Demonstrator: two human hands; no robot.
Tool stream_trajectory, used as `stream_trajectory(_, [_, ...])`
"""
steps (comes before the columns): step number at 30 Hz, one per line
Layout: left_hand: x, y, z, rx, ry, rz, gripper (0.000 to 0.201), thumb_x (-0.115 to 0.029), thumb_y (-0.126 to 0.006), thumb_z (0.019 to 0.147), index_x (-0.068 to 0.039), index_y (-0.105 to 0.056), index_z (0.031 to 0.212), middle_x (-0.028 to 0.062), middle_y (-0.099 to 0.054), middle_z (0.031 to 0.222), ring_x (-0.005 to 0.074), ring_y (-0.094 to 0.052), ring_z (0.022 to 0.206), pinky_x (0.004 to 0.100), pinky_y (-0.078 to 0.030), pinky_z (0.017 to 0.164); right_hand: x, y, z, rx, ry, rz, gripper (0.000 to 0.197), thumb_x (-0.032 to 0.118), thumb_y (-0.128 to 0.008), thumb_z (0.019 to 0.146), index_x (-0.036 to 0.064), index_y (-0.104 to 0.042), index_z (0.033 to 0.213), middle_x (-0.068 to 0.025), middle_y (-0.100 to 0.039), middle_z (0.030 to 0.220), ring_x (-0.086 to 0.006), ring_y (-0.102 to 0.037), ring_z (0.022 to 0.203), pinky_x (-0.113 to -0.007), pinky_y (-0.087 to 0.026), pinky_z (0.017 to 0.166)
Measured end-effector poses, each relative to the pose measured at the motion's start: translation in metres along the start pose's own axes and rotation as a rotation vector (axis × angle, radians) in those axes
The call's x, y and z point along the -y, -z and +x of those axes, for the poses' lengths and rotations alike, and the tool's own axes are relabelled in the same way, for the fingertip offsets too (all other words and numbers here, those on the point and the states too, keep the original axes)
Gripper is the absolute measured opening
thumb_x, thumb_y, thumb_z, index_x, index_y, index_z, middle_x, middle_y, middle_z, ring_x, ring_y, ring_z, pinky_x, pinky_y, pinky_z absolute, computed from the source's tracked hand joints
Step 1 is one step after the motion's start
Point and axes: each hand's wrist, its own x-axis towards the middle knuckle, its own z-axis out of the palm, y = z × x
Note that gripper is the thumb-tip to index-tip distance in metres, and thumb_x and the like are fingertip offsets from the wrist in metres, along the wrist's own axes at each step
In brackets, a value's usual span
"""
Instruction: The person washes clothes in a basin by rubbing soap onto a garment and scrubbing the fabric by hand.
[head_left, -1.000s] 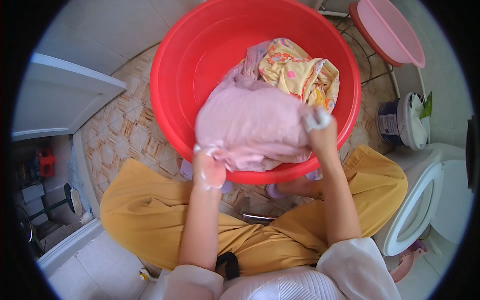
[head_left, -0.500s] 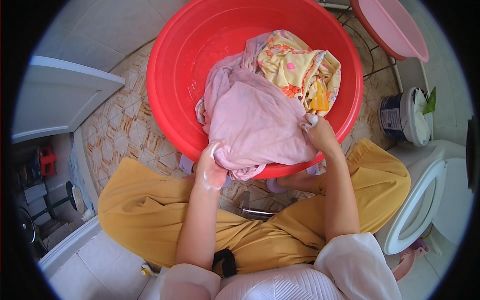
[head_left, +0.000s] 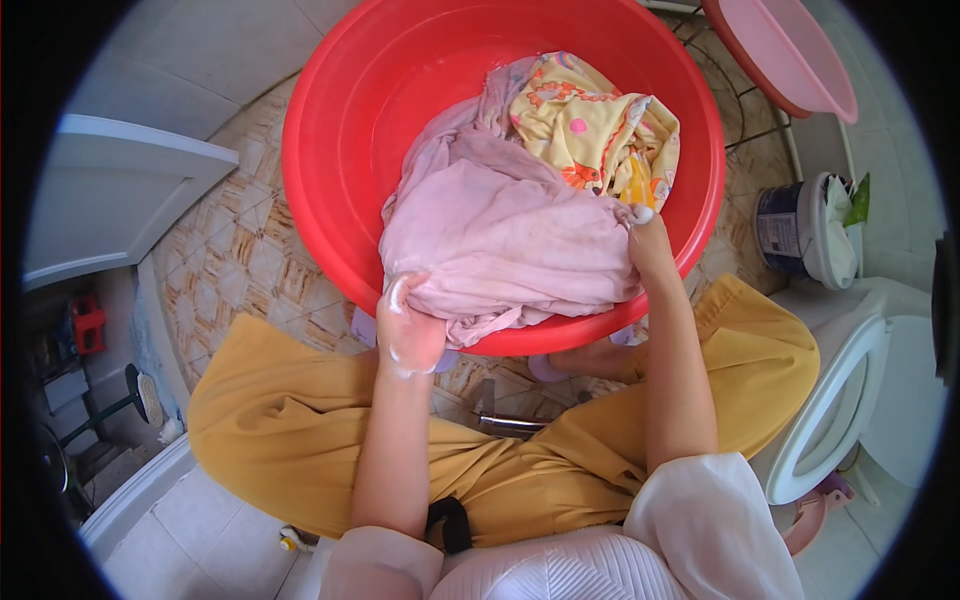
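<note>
A wet pale pink cloth [head_left: 510, 235] lies bunched in a large red basin [head_left: 330, 190] and spreads to its near rim. My left hand [head_left: 408, 330], with white suds on its thumb and wrist, is closed on the cloth's near left edge. At the right edge, my right hand [head_left: 650, 243] grips the same cloth, with suds by the thumb. Behind it in the basin sits a crumpled yellow cloth [head_left: 575, 125] printed with orange and pink figures. A small orange-yellow piece [head_left: 637, 185], its kind unclear, rests against that cloth near my right hand.
My knees in mustard trousers [head_left: 290, 430] flank the basin's near side. A white toilet [head_left: 840, 410] stands at right, below a bucket [head_left: 800, 230]. A pink basin [head_left: 785, 50] leans at upper right. At left is a pale door [head_left: 130, 200] beside the tiled floor [head_left: 240, 250].
My left hand has moved a little left and away from me, and my right hand slightly right. Between them the pink cloth is stretched wider, with more folds along its near edge.
</note>
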Motion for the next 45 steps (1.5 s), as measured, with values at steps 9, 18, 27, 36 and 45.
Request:
stream_trajectory(9, [0.018, -0.01, -0.003, -0.083, 0.092, -0.143, 0.046, -0.022, -0.055, 0.08, -0.002, -0.044, 0.12, 0.0104, -0.049, 0.121, 0.026, -0.045, 0.114, 0.0412, -0.036, 0.097, 0.0, -0.001, 0.051, -0.234, 0.005, -0.518, 0.051, 0.03, -0.066, 0.073, 0.0006, -0.051, 0.112, -0.0211, -0.053, 0.111, -0.036, -0.05, 0.106, -0.042, -0.044, 0.086])
stream_trajectory(18, [0.025, 0.001, 0.0, 0.044, 0.17, 0.181, 0.046, -0.016, -0.06, 0.082, -0.001, -0.044, 0.121, 0.0101, -0.05, 0.121, 0.0227, -0.049, 0.11, 0.038, -0.038, 0.095, -0.022, -0.023, 0.057, -0.345, -0.078, -0.647, 0.055, 0.03, -0.067, 0.072, 0.0017, -0.049, 0.115, -0.0174, -0.051, 0.11, -0.0349, -0.049, 0.107, -0.043, -0.045, 0.085])
stream_trajectory(27, [0.008, -0.035, 0.01, 0.059, -0.121, 0.143, 0.049, -0.032, -0.051, 0.086, 0.001, -0.043, 0.12, 0.0108, -0.052, 0.115, 0.0239, -0.051, 0.105, 0.038, -0.04, 0.092, 0.027, 0.023, 0.043, -0.289, -0.182, 0.584, 0.02, 0.01, -0.048, 0.075, 0.0064, -0.053, 0.094, -0.0001, -0.05, 0.071, -0.0119, -0.048, 0.061, -0.025, -0.041, 0.057])
stream_trajectory(36, [0.035, -0.024, -0.006, 0.162, 0.081, 0.097, 0.039, -0.031, -0.047, 0.089, 0.0, -0.048, 0.113, 0.0122, -0.055, 0.111, 0.0261, -0.05, 0.107, 0.038, -0.039, 0.094, 0.105, -0.095, -0.122, 0.008, 0.997, 0.048, 0.021, 0.015, -0.054, 0.075, -0.001, -0.052, 0.089, -0.0288, -0.054, 0.09, -0.0403, -0.054, 0.088, -0.047, -0.04, 0.076])
stream_trajectory(45, [0.042, 0.003, -0.004, 0.545, 0.232, -0.344, 0.043, -0.037, -0.035, 0.093, -0.009, -0.044, 0.124, 0.0065, -0.049, 0.124, 0.0218, -0.046, 0.114, 0.0378, -0.035, 0.098, 0.083, -0.119, -0.107, 0.118, 0.569, -0.099, 0.022, 0.018, -0.052, 0.078, 0.0013, -0.058, 0.091, -0.0241, -0.059, 0.088, -0.039, -0.057, 0.083, -0.044, -0.045, 0.072])
